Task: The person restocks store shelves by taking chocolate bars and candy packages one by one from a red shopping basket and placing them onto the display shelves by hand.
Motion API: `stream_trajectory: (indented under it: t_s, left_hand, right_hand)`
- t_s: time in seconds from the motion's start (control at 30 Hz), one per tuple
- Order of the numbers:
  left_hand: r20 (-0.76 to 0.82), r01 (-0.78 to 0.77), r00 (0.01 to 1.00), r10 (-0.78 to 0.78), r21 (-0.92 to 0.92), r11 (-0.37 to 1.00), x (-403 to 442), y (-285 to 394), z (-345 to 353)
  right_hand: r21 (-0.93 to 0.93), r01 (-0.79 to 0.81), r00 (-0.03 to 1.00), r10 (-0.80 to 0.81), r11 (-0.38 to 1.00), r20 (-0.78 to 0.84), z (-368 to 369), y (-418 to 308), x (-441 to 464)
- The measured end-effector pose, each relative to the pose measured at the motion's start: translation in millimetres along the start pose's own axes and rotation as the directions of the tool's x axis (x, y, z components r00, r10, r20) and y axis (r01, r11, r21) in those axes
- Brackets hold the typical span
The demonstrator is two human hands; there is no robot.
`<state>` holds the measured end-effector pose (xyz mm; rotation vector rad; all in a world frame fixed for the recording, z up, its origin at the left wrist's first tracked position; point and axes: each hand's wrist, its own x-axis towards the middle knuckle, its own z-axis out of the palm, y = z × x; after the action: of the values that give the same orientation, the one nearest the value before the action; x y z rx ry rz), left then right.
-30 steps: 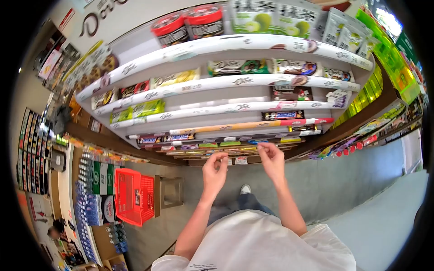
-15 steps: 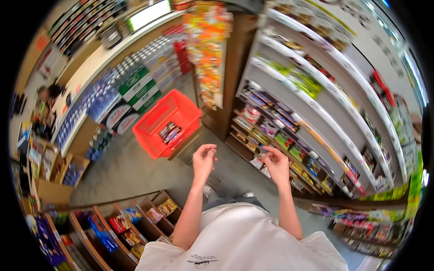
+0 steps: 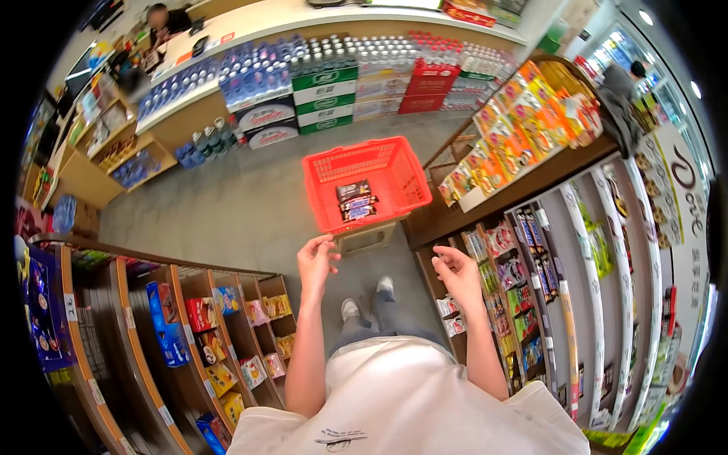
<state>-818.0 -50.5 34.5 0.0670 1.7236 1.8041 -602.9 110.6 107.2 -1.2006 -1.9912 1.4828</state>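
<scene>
The left hand is raised in front of the person, its grip loosely open, the fingers bent and nothing seen in it. The right hand is up too, the fingers curled toward the thumb; a small dark patch shows at the fingertips, and whether its grip is open or shut on something I cannot tell. Ahead, the red basket stands on a stool, nearer the left hand in the view, neither hand touching it. A dark packet and some wrapped bars lie close together on its bottom. Snack shelves rise on both sides, the right shelves beyond the right hand. Farther off, bottle packs line the front of a long desk, a person at its left end
</scene>
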Motion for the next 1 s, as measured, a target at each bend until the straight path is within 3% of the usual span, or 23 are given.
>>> stream_trajectory:
  t_s: [0.17,0.27,0.33,0.4,0.47,0.6,0.67,0.73,0.77,0.83,0.9,0.97,1.0]
  left_hand:
    - [-0.033,0.06,0.998,-0.061,-0.02,0.998,23,-5,-12]
    - [-0.085,0.159,0.984,-0.154,0.055,0.986,47,-8,-18]
    - [-0.112,0.239,0.968,-0.224,0.146,0.96,66,-8,-20]
    - [-0.143,0.259,0.961,-0.239,0.148,0.954,83,-6,-15]
    - [-0.166,0.296,0.949,-0.269,0.169,0.94,102,-7,-8]
    - [-0.161,0.316,0.944,-0.289,0.185,0.93,149,-22,21]
    - [-0.133,0.294,0.954,-0.27,0.211,0.932,179,-42,37]
    - [-0.144,0.344,0.937,-0.317,0.241,0.907,205,-67,55]
    - [-0.143,0.352,0.935,-0.324,0.282,0.893,220,-79,62]
    - [-0.155,0.369,0.93,-0.335,0.385,0.846,250,-137,66]
    - [-0.151,0.369,0.928,-0.34,0.484,0.793,273,-168,66]
    - [-0.271,0.563,0.807,-0.524,0.621,0.545,283,-174,77]
    - [-0.265,0.571,0.799,-0.54,0.618,0.541,284,-171,83]
  right_hand:
    - [-0.001,-0.016,0.995,0.016,1.0,0.1,17,12,49]
    - [0.015,-0.041,0.986,0.038,0.999,0.162,32,30,89]
    - [-0.021,-0.139,0.968,0.14,0.99,0.208,47,61,125]
    - [-0.055,-0.102,0.974,0.111,0.993,0.199,63,82,160]
    - [0.038,0.022,0.999,-0.021,0.999,-0.037,81,95,187]
    - [0.116,0.044,0.999,-0.041,0.992,-0.032,102,87,252]
    - [-0.055,0.014,0.997,-0.009,0.998,0.081,113,90,288]
    - [-0.148,-0.123,0.957,0.157,0.981,0.243,132,118,324]
    - [-0.157,-0.148,0.95,0.184,0.976,0.252,143,136,341]
    - [-0.433,-0.142,0.914,0.286,0.89,0.288,165,175,360]
    - [-0.467,-0.195,0.894,0.353,0.862,0.278,184,195,366]
    - [-0.529,-0.283,0.818,0.49,0.8,0.302,194,204,374]
    - [-0.541,-0.292,0.812,0.503,0.789,0.296,198,217,374]
